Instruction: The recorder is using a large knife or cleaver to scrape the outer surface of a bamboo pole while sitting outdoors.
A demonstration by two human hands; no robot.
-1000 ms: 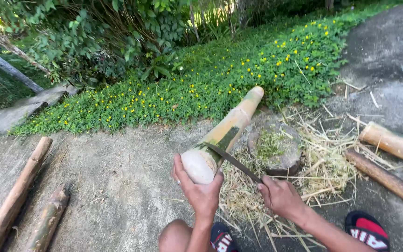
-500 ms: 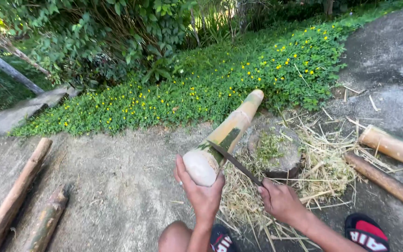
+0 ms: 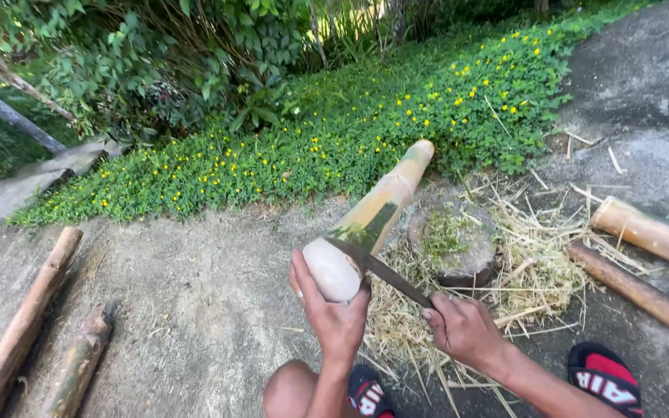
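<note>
My left hand (image 3: 340,313) cups the rounded near end of the bamboo pole (image 3: 373,217), fingers curled around it to brace it slanting up off the ground; my right hand (image 3: 464,331) grips the knife (image 3: 381,269), blade laid across the top. Straw litter (image 3: 536,271) crowds right; concrete (image 3: 187,310) lies left

The thick tapered bamboo pole (image 3: 373,220) had a smooth, pale, matt cut end and a shaved tan surface with strips of green skin. The long dark metal blade (image 3: 385,272) looked dull and unpolished. The grey concrete ground (image 3: 195,302) was rough and grainy, strewn with dry fibrous straw-coloured shavings (image 3: 536,271). The brown wooden logs (image 3: 21,329) had coarse bark. The red-and-black sandal (image 3: 605,379) looked rubbery.
</note>
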